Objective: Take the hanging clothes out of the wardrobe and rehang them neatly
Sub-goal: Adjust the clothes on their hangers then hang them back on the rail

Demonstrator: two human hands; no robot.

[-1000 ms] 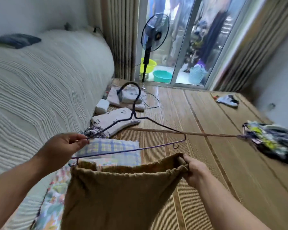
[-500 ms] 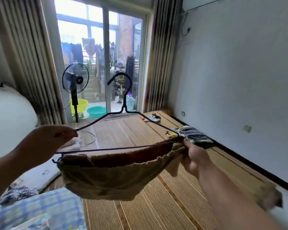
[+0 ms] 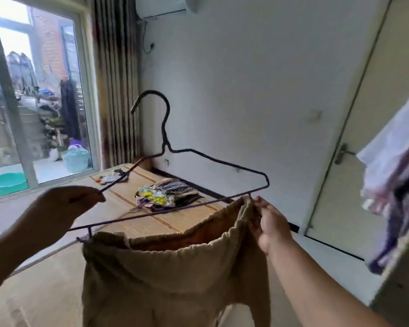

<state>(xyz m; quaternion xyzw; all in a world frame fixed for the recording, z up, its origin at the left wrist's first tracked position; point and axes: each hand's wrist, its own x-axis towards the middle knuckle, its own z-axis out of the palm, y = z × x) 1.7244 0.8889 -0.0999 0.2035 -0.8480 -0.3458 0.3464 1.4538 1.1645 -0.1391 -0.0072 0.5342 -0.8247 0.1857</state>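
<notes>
Tan trousers being fitted on a wire hanger.

The left hand (image 3: 64, 208) pinched the wire hanger's (image 3: 198, 156) left arm; the right hand (image 3: 269, 223) gripped the tan trousers' (image 3: 175, 274) waistband at its right corner.

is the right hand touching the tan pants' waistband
Touching. The head view shows the right hand pinching the gathered end of the tan pants' waistband just under the wire hanger's right corner, fabric bunched between its fingers.
</notes>
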